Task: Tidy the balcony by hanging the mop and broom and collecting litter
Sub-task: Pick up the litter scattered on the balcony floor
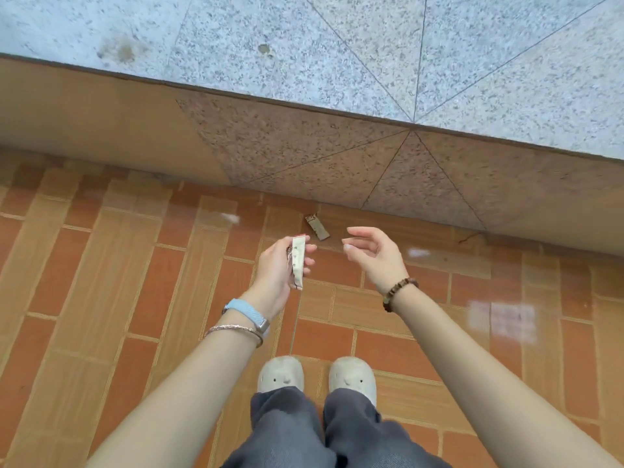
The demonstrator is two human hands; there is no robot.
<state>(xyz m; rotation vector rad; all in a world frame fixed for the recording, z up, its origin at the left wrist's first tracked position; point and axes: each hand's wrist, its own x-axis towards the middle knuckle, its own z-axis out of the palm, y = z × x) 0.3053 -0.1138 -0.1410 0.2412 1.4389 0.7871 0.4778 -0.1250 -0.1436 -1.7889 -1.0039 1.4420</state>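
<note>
**Two scraps in play: one in hand, one on the tiles**

Two pieces of litter in view. The first, a long white paper wrapper with a red end (298, 261), is up off the floor, pinched between the thumb and fingers of the left hand (275, 275) and hanging with its length downward. The second, a small crumpled brown-and-white paper scrap (317, 227), lies flat on the orange brick-pattern tiled floor (101, 265), close to the foot of the wall and showing between the two hands.

The right hand (374, 251) hovers just right of that scrap in the picture. It holds nothing, its fingers loosely curved and the thumb apart.

Three things on the wrists. On the left there is one light-blue watch strap (246, 310) and one thin rose-coloured metal bangle (236, 331). On the right there is one brown wooden bead bracelet (398, 292).

Two pale grey slippers (280, 373) stand side by side below grey trouser legs (287, 430).

Further out, one thin dark twig (471, 236) lies by the wall's foot, off to the right. The speckled grey granite wall (337, 62) rises behind a glossy brownish lower band (101, 130).
</note>
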